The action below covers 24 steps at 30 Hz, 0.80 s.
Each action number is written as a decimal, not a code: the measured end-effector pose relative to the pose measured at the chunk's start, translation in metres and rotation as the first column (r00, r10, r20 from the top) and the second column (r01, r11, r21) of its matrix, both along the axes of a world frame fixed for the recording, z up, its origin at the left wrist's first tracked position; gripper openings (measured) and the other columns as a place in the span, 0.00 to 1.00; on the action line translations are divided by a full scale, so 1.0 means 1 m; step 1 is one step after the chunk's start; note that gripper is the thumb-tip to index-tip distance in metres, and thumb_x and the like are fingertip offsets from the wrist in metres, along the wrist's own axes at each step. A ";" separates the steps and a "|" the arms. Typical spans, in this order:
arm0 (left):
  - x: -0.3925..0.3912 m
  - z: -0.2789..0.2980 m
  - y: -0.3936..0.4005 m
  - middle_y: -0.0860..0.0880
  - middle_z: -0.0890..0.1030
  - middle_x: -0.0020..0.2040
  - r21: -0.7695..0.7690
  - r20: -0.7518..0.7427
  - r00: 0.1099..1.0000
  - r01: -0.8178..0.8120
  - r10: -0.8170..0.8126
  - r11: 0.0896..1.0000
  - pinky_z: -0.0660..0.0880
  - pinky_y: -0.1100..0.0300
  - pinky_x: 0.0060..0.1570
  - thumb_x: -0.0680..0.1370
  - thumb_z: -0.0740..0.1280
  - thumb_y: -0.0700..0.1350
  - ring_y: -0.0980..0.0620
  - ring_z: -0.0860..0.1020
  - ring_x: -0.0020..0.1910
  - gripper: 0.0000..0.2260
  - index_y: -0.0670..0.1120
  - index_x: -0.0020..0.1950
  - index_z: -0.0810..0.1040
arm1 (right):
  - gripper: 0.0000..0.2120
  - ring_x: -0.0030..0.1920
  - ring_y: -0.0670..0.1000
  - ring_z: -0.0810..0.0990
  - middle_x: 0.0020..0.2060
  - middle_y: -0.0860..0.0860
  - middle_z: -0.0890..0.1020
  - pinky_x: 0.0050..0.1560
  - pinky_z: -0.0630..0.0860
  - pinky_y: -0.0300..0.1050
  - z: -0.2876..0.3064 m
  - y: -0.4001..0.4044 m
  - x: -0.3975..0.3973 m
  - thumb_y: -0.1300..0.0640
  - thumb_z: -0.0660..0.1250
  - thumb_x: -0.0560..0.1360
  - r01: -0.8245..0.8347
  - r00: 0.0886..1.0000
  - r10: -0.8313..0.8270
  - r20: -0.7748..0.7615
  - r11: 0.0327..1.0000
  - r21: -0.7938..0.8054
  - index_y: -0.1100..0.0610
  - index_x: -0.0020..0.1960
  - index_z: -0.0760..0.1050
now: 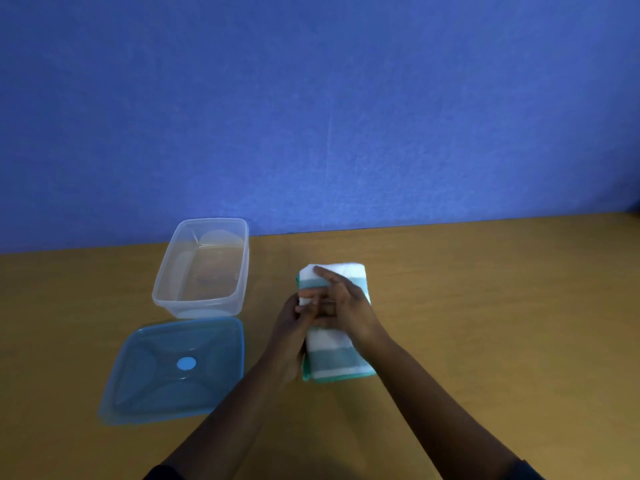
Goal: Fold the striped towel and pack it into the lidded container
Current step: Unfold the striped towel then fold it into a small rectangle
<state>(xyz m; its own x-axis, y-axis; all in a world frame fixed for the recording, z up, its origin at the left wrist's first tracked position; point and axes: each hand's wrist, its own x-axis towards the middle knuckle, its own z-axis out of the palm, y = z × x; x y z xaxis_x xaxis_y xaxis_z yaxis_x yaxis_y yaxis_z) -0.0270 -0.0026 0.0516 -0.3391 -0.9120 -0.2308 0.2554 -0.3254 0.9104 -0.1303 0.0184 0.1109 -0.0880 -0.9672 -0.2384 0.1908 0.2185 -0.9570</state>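
The striped towel (334,358), teal and white, lies folded into a narrow bundle on the wooden table (485,306). My left hand (289,336) curls around its left edge, fingers wrapped over the top. My right hand (346,306) lies flat on top of the bundle, fingers spread toward its far end. The clear container (204,268) stands open and empty to the left of the towel. Its blue lid (175,370) lies flat on the table in front of it, apart from the towel.
A blue wall (311,116) rises straight behind the table's far edge. Bare tabletop stretches to the right of the towel and along the near edge.
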 end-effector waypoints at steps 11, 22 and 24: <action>0.000 0.010 -0.004 0.46 0.79 0.55 -0.156 0.113 0.978 0.192 -0.175 0.969 0.78 0.55 0.52 0.63 0.73 0.47 0.50 0.78 0.53 0.30 0.43 0.63 0.70 | 0.10 0.33 0.52 0.84 0.35 0.51 0.86 0.28 0.79 0.41 0.012 -0.007 -0.019 0.60 0.57 0.79 0.145 0.986 -0.148 0.077 0.988 0.045 0.55 0.51 0.78; 0.021 0.024 -0.026 0.47 0.78 0.51 -0.268 0.535 0.821 0.388 -0.199 0.882 0.71 0.77 0.38 0.62 0.62 0.41 0.53 0.76 0.48 0.27 0.45 0.62 0.73 | 0.30 0.57 0.31 0.68 0.58 0.36 0.67 0.53 0.65 0.22 -0.005 -0.010 -0.041 0.51 0.75 0.66 -0.125 0.723 -0.083 -0.686 0.961 -0.248 0.43 0.65 0.68; 0.020 0.028 -0.026 0.49 0.78 0.48 -0.285 0.617 0.753 0.484 -0.228 0.827 0.69 0.77 0.38 0.62 0.62 0.42 0.55 0.75 0.47 0.26 0.44 0.60 0.75 | 0.35 0.60 0.37 0.70 0.58 0.39 0.71 0.55 0.65 0.27 -0.005 -0.012 -0.043 0.47 0.76 0.65 -0.237 0.702 0.078 -0.708 0.963 -0.128 0.43 0.68 0.65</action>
<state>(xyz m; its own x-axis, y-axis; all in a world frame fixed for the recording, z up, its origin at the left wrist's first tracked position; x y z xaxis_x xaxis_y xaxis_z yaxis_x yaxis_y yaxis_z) -0.0065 -0.0290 0.0792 -0.5945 -0.7953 -0.1185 -0.3706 0.1402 0.9182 -0.1729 0.0062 0.1061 0.0075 -0.9998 0.0210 -0.5608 -0.0216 -0.8277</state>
